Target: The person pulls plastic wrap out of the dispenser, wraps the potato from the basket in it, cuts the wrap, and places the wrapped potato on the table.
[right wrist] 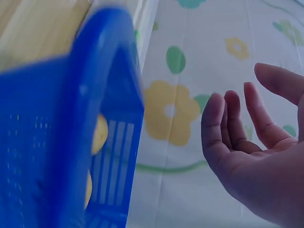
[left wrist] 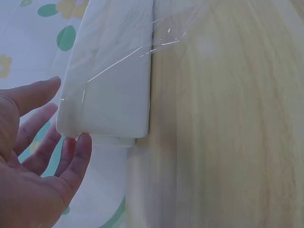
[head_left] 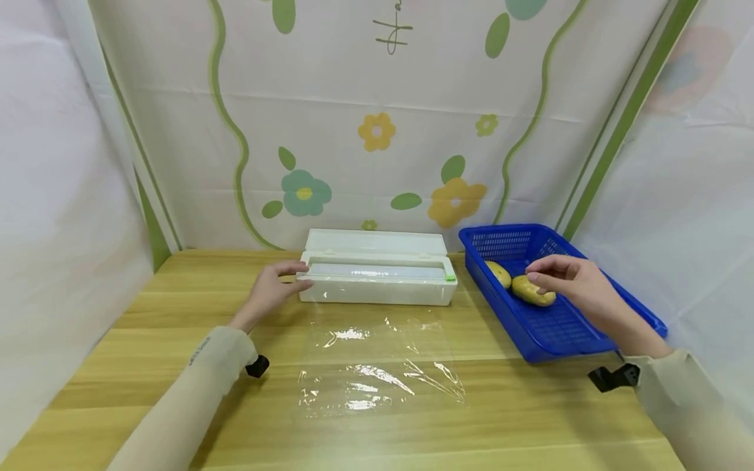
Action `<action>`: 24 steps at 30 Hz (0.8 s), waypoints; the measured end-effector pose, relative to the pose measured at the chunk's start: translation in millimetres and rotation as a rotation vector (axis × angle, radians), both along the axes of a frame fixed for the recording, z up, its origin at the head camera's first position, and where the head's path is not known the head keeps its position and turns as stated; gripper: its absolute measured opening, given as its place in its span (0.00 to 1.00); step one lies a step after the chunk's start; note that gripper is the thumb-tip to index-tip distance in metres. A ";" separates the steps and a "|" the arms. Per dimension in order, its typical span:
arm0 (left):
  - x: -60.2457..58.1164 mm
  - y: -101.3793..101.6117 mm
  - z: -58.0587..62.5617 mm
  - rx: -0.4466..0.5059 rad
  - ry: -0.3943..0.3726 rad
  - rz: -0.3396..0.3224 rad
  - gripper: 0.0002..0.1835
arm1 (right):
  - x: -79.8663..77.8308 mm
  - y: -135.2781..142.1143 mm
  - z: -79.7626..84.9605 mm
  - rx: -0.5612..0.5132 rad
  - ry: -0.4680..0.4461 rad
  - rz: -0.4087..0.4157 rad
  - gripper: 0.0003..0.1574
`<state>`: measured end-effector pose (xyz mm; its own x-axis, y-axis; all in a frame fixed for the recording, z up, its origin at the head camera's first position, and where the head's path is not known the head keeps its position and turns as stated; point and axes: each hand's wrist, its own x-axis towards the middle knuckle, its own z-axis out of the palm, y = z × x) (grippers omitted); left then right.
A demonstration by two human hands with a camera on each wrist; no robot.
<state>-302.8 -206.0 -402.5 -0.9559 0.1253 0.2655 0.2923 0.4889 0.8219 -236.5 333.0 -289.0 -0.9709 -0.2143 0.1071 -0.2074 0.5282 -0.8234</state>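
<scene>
A white cling film dispenser (head_left: 377,292) stands at the back of the table with its lid (head_left: 377,242) raised. From its front a clear sheet of cling film (head_left: 383,373) lies spread over the wood. My left hand (head_left: 272,288) is at the dispenser's left end; in the left wrist view its fingertips (left wrist: 81,142) touch or nearly touch that end, the thumb apart. Over the blue basket (head_left: 530,350) hovers my right hand (head_left: 580,284), fingers loosely bent, holding nothing. Beneath and beside it, two yellow potatoes (head_left: 533,292) lie in the basket, partly hidden in the right wrist view.
A flowered cloth (head_left: 377,170) hangs behind the table, and pale cloth sides (head_left: 65,196) close in left and right. The basket sits at the table's right, close to the right cloth. A green tab (head_left: 450,278) marks the dispenser's right end.
</scene>
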 end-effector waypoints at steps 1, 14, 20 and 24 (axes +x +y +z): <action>-0.6 -0.6 -0.9 0.003 0.004 0.001 0.22 | -4.0 4.8 0.6 0.003 0.006 -0.006 0.23; -5.1 -2.6 -1.2 -0.031 0.085 0.013 0.16 | -55.0 64.6 -14.0 -0.004 0.006 0.010 0.25; -3.8 -0.9 1.4 -0.051 0.115 0.005 0.15 | -63.9 76.3 -17.6 0.067 -0.031 -0.006 0.30; -4.9 -3.1 0.4 -0.081 0.124 0.006 0.15 | -72.4 84.4 -16.2 0.094 -0.067 0.005 0.31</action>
<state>-307.8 -209.1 -402.0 -0.9171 0.1460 0.3709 0.3864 0.5542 0.7373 -308.9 417.4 -305.2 -0.9740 -0.2256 0.0211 -0.1565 0.6028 -0.7824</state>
